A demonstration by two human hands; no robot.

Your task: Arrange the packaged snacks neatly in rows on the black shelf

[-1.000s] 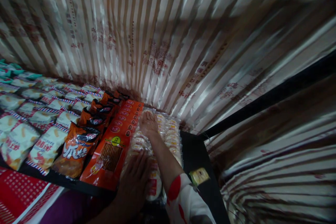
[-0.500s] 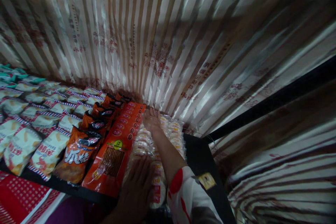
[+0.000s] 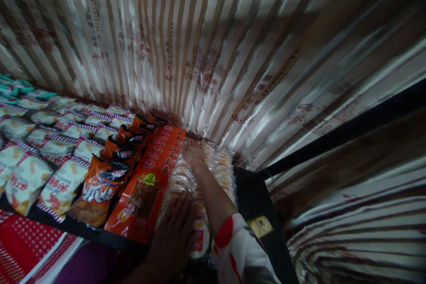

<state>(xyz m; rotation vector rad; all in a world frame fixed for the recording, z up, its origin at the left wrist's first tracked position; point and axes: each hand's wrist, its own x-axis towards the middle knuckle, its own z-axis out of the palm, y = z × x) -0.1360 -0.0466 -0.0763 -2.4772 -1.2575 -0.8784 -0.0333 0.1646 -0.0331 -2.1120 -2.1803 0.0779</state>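
Note:
Clear plastic packs point(image 3: 223, 168) of pale, individually wrapped pieces with yellow and red print lie in rows at the right end of a black surface. On the near part of these packs my left hand point(image 3: 178, 219) lies flat, fingers stretched out, in shadow. My right hand point(image 3: 194, 151) reaches past it and rests on the far end, fingers extended beside an orange bag's top edge. That long orange bag point(image 3: 156, 193), with a picture of brown sticks, borders the packs on the left. Neither hand grips anything that I can see.
Orange-and-black snack bags point(image 3: 100, 193) stand in a line farther left, with rows of white snack bags point(image 3: 63, 186) beyond. A striped, pleated curtain point(image 3: 186, 53) hangs behind. At right are a black bar point(image 3: 333, 131) and a small yellow packet point(image 3: 261, 226) on the black surface point(image 3: 251, 195).
Both hands keep nearly the same places on the packs. The view has shifted very slightly, and the goods at left appear a little higher.

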